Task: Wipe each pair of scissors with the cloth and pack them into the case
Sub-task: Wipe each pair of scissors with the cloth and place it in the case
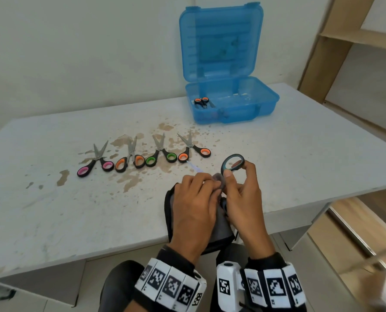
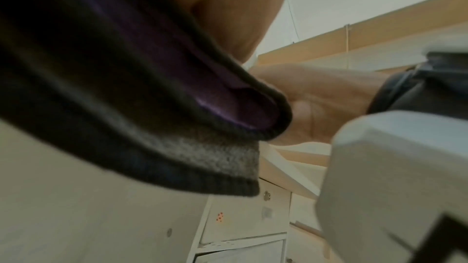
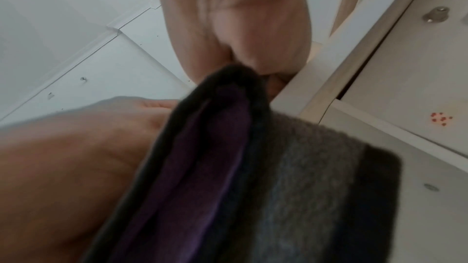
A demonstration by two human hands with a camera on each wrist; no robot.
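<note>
Gripping blue-handled scissors [image 1: 232, 164] by thumb and fingers, right hand [image 1: 243, 199]; left hand [image 1: 194, 199] pinching cloth [image 1: 221, 228] around blades at table edge [image 1: 300, 203]. Case [image 1: 266, 104] open at 12 o'clock, bare tabletop between.

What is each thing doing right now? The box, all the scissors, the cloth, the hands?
Blue case: open, lid up.
Scissors in case: packed.
Four scissors in row: lying on table, blades apart.
Held scissors: being wiped.
Cloth: bunched around blades.
Left hand: grips cloth.
Right hand: holds scissors' handle.
</note>
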